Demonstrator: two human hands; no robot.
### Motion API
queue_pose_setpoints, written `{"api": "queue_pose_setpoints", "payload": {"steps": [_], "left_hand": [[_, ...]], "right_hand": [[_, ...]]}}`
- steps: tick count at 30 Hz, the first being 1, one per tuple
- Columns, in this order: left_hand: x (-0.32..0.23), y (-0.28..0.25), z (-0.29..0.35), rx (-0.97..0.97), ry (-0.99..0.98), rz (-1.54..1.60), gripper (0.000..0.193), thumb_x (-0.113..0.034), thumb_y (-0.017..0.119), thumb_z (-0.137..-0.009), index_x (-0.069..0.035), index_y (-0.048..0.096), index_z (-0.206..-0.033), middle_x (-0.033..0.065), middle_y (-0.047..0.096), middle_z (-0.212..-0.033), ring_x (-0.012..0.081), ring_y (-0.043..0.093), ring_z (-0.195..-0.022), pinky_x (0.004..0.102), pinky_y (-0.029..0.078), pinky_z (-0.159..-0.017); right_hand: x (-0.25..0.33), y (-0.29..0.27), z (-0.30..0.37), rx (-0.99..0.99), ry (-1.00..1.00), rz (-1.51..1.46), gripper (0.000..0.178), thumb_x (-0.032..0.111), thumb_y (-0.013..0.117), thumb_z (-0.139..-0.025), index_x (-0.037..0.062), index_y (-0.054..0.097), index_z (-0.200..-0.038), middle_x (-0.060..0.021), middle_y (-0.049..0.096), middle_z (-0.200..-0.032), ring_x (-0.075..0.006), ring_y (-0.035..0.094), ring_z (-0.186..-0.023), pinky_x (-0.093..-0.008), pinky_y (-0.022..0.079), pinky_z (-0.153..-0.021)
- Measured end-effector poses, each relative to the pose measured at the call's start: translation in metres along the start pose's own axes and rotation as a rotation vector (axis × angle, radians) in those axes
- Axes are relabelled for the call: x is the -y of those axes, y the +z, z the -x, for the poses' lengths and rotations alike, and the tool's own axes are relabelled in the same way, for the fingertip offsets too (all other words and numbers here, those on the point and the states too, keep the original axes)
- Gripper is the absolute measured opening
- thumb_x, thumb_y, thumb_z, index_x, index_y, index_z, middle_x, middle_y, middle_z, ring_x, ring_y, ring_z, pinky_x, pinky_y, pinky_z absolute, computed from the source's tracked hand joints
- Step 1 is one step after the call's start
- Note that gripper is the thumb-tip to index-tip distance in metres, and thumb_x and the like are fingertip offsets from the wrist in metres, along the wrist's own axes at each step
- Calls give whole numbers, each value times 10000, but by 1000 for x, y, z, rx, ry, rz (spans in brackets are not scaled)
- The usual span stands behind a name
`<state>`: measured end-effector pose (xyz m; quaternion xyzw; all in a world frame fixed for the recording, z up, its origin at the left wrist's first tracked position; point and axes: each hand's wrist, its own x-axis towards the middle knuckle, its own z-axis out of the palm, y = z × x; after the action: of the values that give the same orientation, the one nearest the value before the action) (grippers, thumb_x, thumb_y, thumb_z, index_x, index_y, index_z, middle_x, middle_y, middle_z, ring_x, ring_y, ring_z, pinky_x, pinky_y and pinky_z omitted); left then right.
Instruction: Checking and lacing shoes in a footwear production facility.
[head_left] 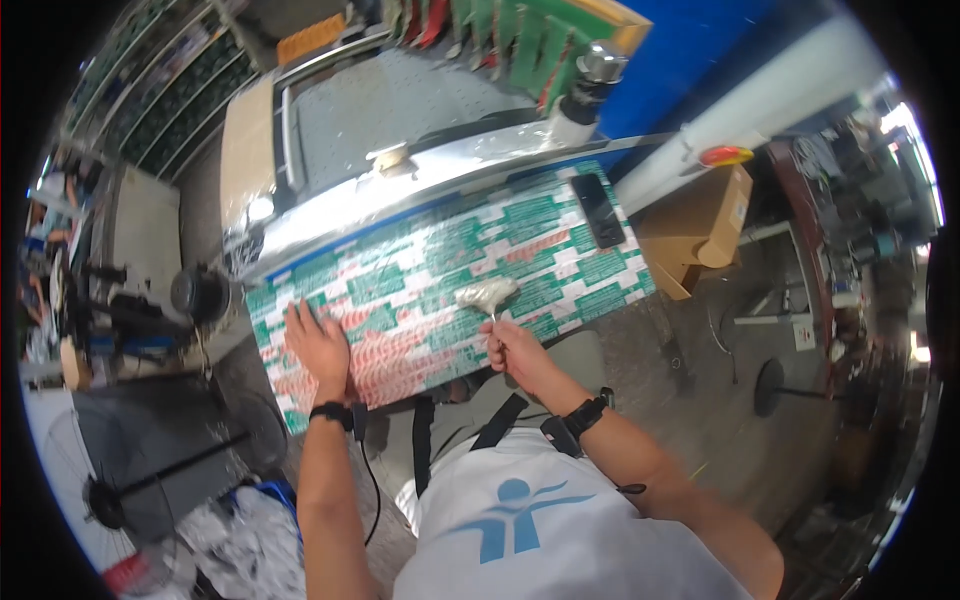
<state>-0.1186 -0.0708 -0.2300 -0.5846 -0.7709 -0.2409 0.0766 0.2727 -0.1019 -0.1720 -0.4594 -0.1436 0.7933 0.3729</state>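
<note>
Right hand [515, 352] grips the brush [487, 293], judged light and soft-headed, suitably by its handle; left hand [322, 348] lies open near the table's [400, 288] left edge.

Free board [410, 262] beyond left hand [319, 350], phone [598, 210] rightward

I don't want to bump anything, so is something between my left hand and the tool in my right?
Nothing visible: only the patterned surface lies between your left hand and the pale-headed tool in your right hand. The phone lies farther right.
</note>
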Motion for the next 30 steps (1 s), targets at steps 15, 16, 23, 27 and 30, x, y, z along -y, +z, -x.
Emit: {"api": "queue_pose_setpoints", "payload": {"steps": [15, 16, 23, 27, 30], "left_hand": [[-6, 3, -3, 27, -51, 27, 615, -272, 619, -1039, -23, 535, -1595, 273, 447, -1686, 490, 375, -1576, 643, 255, -1296], [-5, 1, -2, 27, -50, 35, 617, -271, 621, -1037, -24, 533, -1596, 274, 440, -1691, 491, 372, -1577, 645, 255, -1294], [-2, -1, 0, -32, -40, 23, 624, -256, 644, -1000, -21, 549, -1570, 289, 492, -1632, 508, 420, -1531, 649, 275, -1276], [-7, -5, -2, -41, -53, 42, 607, -233, 656, -1000, -21, 558, -1561, 285, 482, -1645, 504, 436, -1518, 634, 314, -1252], [-8, 1, -1, -43, -61, 49, 617, -239, 648, -1002, -32, 545, -1575, 270, 474, -1660, 499, 413, -1543, 637, 287, -1283]], "right_hand": [[-24, 17, -3, -94, -148, 559, 274, 272, 582, -1129, 19, 664, -1062, -48, 671, -861, -132, 660, -735, -314, 527, -614], [-30, 18, 1, -77, -130, 586, 315, 302, 541, -1147, 20, 662, -1072, -32, 661, -830, -112, 637, -691, -287, 508, -581], [-26, 32, -7, 13, 187, 329, 338, 356, 530, -1148, 53, 674, -1196, 6, 659, -839, -93, 616, -665, -262, 498, -579], [-27, 44, -8, 103, 352, 234, 324, 301, 545, -1137, 41, 701, -1252, 9, 645, -848, -86, 609, -687, -256, 508, -590], [-38, 52, 1, 206, 328, 264, 326, 313, 545, -1151, 40, 704, -1232, 14, 628, -861, -81, 592, -715, -249, 501, -632]]}}
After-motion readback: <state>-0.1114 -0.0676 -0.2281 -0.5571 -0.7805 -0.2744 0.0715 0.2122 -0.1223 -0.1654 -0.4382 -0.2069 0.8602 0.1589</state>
